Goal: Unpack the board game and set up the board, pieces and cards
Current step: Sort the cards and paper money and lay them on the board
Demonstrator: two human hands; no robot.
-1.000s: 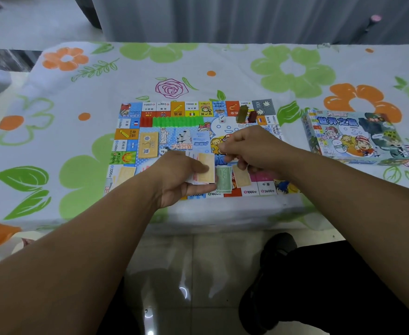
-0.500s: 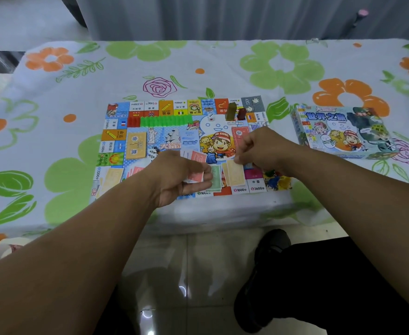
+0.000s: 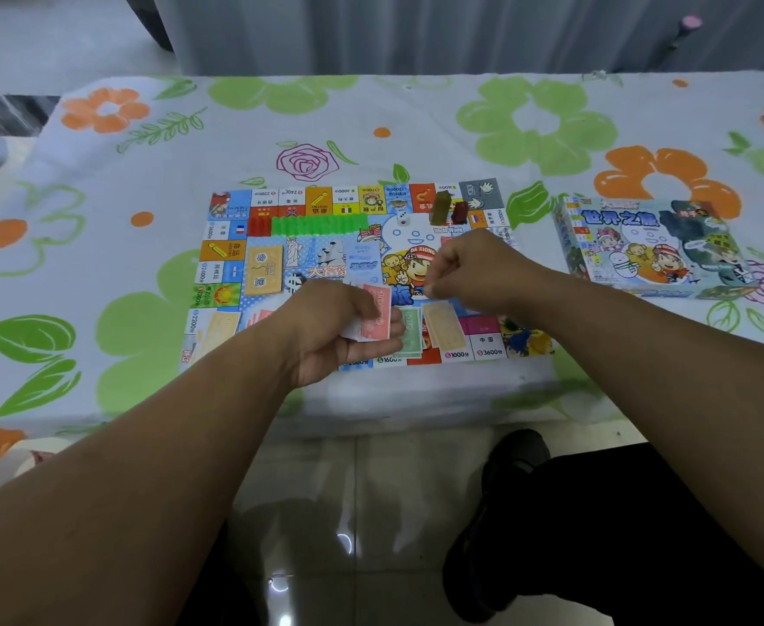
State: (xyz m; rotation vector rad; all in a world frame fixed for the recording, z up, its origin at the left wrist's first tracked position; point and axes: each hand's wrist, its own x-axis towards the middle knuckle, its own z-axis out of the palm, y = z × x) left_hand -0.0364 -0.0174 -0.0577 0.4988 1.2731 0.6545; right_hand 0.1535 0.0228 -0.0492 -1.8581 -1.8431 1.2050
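Cloth with big flowers covers the table, and the board lies flat in the middle of it. The box sits at 3 o'clock from the board, picture side up, apart from it.

At 6 o'clock on the board, the left hand holds a small stack of red notes. The thumb presses on top and the fingers curl under. Just beside the stack, at its 3 o'clock, a green note lies flat. Next to that lies a tan note. The right hand hangs over these two notes with its fingers curled in and its tips pinched close. I cannot tell if it holds anything.

At 11 o'clock on the board, green houses stand in a row, with red houses at the left end. A white die sits at 12 o'clock. At 1 o'clock stand an olive piece and a dark red piece, close together. Tan cards lie at 9 o'clock, and a blue card lies near the middle. At 8 o'clock lie a pale note and some pink notes.

Below the table, at 5 o'clock, a black shoe rests on the shiny floor.
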